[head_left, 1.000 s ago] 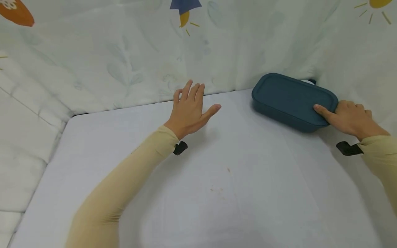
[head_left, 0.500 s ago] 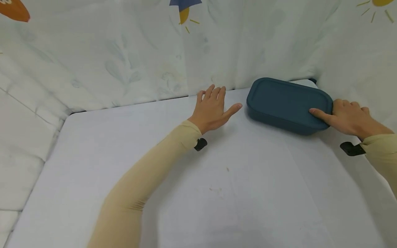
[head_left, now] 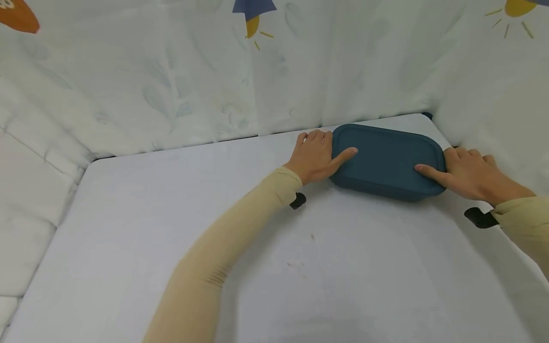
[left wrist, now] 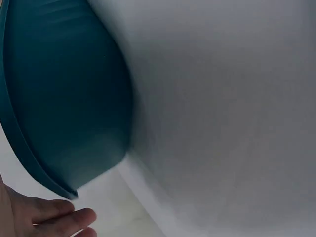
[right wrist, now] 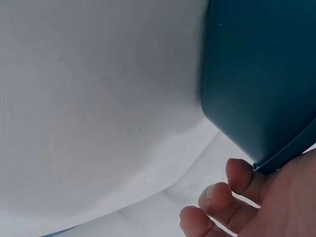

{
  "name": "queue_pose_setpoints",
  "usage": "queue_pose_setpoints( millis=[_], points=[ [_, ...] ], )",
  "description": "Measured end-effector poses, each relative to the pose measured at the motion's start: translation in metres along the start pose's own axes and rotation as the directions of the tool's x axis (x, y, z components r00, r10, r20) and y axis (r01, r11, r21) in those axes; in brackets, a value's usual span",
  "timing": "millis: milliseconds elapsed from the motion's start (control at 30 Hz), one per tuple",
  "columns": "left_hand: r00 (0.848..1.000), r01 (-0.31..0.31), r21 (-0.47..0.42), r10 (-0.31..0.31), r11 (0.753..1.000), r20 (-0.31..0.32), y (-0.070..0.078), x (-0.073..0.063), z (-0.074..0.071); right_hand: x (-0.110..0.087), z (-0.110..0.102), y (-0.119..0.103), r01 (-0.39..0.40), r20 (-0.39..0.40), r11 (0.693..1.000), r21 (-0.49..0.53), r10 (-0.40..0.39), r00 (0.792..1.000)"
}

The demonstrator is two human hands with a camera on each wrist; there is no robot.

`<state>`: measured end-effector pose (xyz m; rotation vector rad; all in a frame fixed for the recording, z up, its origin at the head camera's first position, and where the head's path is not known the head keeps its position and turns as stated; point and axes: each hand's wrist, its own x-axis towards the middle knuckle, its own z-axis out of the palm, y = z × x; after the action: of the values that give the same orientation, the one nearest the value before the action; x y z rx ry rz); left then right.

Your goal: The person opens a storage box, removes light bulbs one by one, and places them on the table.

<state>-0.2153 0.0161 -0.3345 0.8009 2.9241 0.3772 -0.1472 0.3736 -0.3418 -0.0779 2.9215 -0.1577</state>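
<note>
A dark teal lidded box [head_left: 386, 157], rounded at the corners like a lunch box, lies on the white-covered table near its far right corner. My right hand [head_left: 473, 174] grips the box's right end, thumb over the lid and fingers around the end. In the right wrist view, curled fingers [right wrist: 217, 197] sit by the lid's rim. At the left end is my left hand [head_left: 315, 157], its thumb reaching over the lid and its fingers beside the end. The left wrist view shows those fingers [left wrist: 64, 222] loosely extended just past the rim, seemingly not pressed to the wall.
The white table [head_left: 171, 205] runs up to a pale printed curtain [head_left: 206, 81] at the back. White padded fabric [head_left: 25, 214] borders the left side, and more fabric [head_left: 502, 95] hangs close on the right. Small brownish stains [head_left: 296, 264] mark the tabletop.
My left hand has moved right to the box's left end. With my right hand on it, the box has shifted left and towards me, away from the back corner.
</note>
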Motion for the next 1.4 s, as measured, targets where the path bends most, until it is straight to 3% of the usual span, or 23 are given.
queue_pose_setpoints(
  millis=[233, 400, 567, 867, 1167, 1400],
  points=[
    [0.999, 0.043, 0.05, -0.044, 0.998, 0.025, 0.012, 0.002, -0.004, -0.004, -0.001, -0.009, 0.019, -0.029, 1.0, -0.022, -0.019, 0.999],
    [0.997, 0.066, 0.127, -0.069, 0.99, 0.02, 0.011, 0.004, -0.003, -0.008, 0.002, -0.015, 0.037, -0.032, 0.999, -0.028, -0.038, 0.999],
    [0.996, 0.076, 0.169, -0.082, 0.983, 0.029, 0.002, 0.003, 0.002, -0.009, 0.005, -0.021, 0.057, -0.029, 0.998, -0.025, -0.057, 0.998],
    [0.999, 0.026, 0.247, -0.031, 0.969, 0.016, -0.015, -0.011, 0.003, -0.009, 0.01, -0.03, 0.101, -0.067, 0.994, -0.033, -0.103, 0.992],
    [1.0, 0.02, 0.28, -0.024, 0.96, 0.014, -0.025, -0.026, -0.001, -0.003, 0.012, -0.043, 0.142, -0.068, 0.989, -0.043, -0.145, 0.987],
    [0.999, 0.034, 0.258, -0.028, 0.966, -0.026, -0.042, -0.042, 0.004, 0.01, 0.01, -0.053, 0.192, -0.047, 0.981, -0.036, -0.194, 0.98]
  ],
)
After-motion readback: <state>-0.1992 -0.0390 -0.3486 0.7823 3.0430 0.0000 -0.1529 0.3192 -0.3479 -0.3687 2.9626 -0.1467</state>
